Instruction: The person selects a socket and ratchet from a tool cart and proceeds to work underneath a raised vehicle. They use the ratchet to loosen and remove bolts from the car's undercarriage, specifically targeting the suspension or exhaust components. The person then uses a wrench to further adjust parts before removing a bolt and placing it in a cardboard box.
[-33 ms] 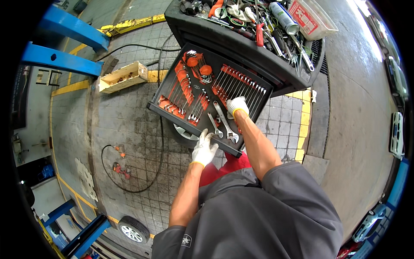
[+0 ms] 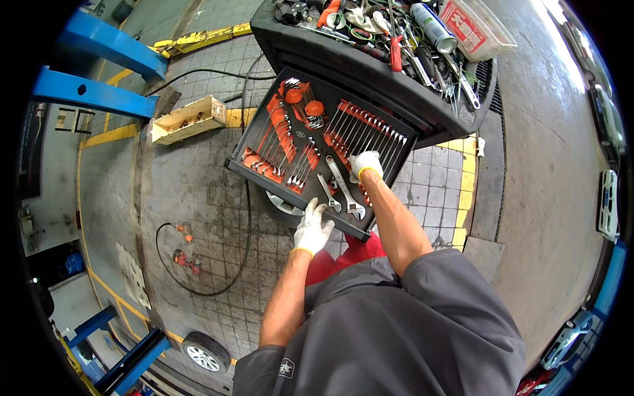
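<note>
Only the right hand (image 2: 365,165) has been shifted, a touch nearer the body; otherwise just a slight camera shift is noted, with the left hand (image 2: 314,228) and tools left as they were. Right hand is held low over the right part of the pulled-out drawer (image 2: 343,224), by the near ends of the long wrench row (image 2: 373,132). Its fingers look curled down; whether anything is pinched can't be told, as the contact is hidden by the glove. Left fingers are slightly spread and rested at the front rim, nothing seen gripped; drawer is probably being steadied that way. Wrenches are all kept inside the drawer: most are slotted side by side in orange holders (image 2: 284,135), presumably so each can be picked out singly. Large adjustable wrench (image 2: 341,181) and small adjustable wrench (image 2: 328,190) are laid loose on the bare floor of the drawer, between the hands, likely because no slot is cut for them. White gloves are worn, likely for grip and grime. By contrast, the top of the tool cart (image 2: 317,56) is piled unsorted, with a spray can (image 2: 432,26) and a clear plastic bin (image 2: 465,33) set among hand tools.
</note>
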Motion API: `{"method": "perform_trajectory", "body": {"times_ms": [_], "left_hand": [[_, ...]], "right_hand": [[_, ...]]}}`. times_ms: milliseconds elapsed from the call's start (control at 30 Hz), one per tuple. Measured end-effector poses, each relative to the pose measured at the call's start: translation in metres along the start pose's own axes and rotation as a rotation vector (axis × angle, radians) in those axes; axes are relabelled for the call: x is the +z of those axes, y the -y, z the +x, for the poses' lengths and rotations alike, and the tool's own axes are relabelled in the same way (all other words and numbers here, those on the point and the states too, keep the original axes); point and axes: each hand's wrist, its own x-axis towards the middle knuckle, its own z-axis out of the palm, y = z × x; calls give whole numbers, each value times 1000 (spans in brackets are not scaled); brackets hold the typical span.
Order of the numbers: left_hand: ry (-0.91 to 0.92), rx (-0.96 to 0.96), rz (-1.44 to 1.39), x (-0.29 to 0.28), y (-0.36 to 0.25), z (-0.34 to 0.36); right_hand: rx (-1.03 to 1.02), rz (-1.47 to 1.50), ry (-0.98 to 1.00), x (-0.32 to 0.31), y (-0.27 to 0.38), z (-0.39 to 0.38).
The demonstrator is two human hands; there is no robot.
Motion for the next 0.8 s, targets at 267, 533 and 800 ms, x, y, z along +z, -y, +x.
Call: {"method": "perform_trajectory", "body": {"times_ms": [267,533,800], "left_hand": [[-90,97,82,26,23,10],[-117,212,55,12,-5,40],[60,-29,-1096,-13,-140,223]], "right_hand": [[-46,956,645,-139,11,-92],[-276,1016,1038,-193,-90,-241],[-101,1199,642,-201,-130,-253]]}}
